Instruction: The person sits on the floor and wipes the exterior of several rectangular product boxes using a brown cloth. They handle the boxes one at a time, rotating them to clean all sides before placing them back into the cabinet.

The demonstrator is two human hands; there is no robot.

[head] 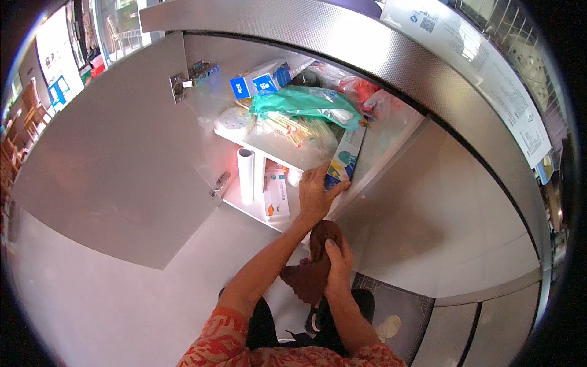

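My left hand (315, 195) reaches into the open cabinet and grips the near end of a long printed cardboard box (347, 153). The box lies along the right side of the upper shelf (275, 149), and my fingers hide its near corner. Lower down, my right hand (338, 266) holds a crumpled dark brown cloth (309, 280), with the thumb on top. Left of the box lie bundled wooden sticks (293, 128) in clear plastic and a green plastic bag (307, 104). A white perforated round item (233, 120) sits at the shelf's left.
A cabinet door (114, 151) stands swung out on the left, on metal hinges (183, 85). White rolls (246, 174) and a white box (276, 195) stand in the lower compartment. Blue-and-white boxes (254, 86) lie at the upper back. The metal countertop edge (321, 27) overhangs. A mat (399, 312) covers floor at right.
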